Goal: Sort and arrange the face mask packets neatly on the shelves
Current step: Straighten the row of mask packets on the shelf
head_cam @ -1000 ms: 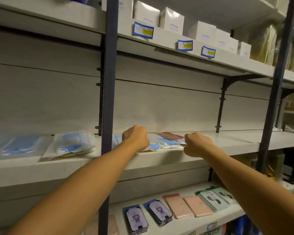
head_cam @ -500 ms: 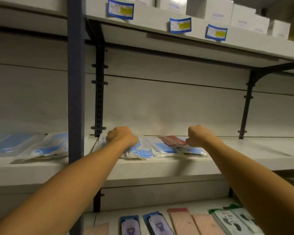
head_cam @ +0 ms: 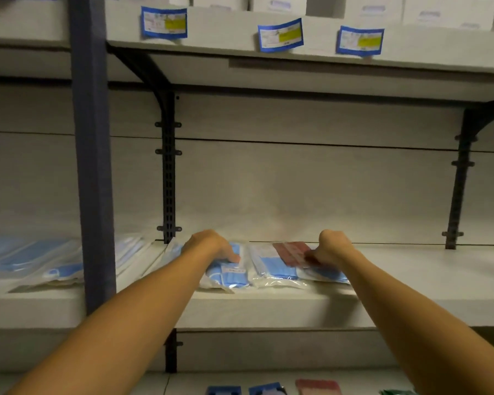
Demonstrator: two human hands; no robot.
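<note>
Left hand (head_cam: pixel 208 246) presses a blue packet (head_cam: pixel 228 273); right hand (head_cam: pixel 330 249) pinches a red-topped packet (head_cam: pixel 293 252); dark post (head_cam: pixel 93 166) left of the fingers

Since a second ago your view has swung left and closed in on the pale grey middle shelf (head_cam: pixel 411 280), so the dark blue upright post (head_cam: pixel 93 166) now stands far to your left and the lower shelf's goods have almost slipped out of the bottom. Your left hand (head_cam: pixel 208 246) has shifted from the shelf's front edge onto the clear plastic packet of blue face masks (head_cam: pixel 226 276), fingers resting on it. Your right hand (head_cam: pixel 330 249) has moved up to the dark red-topped clear mask packet (head_cam: pixel 291 252) and now pinches its right end.
</note>
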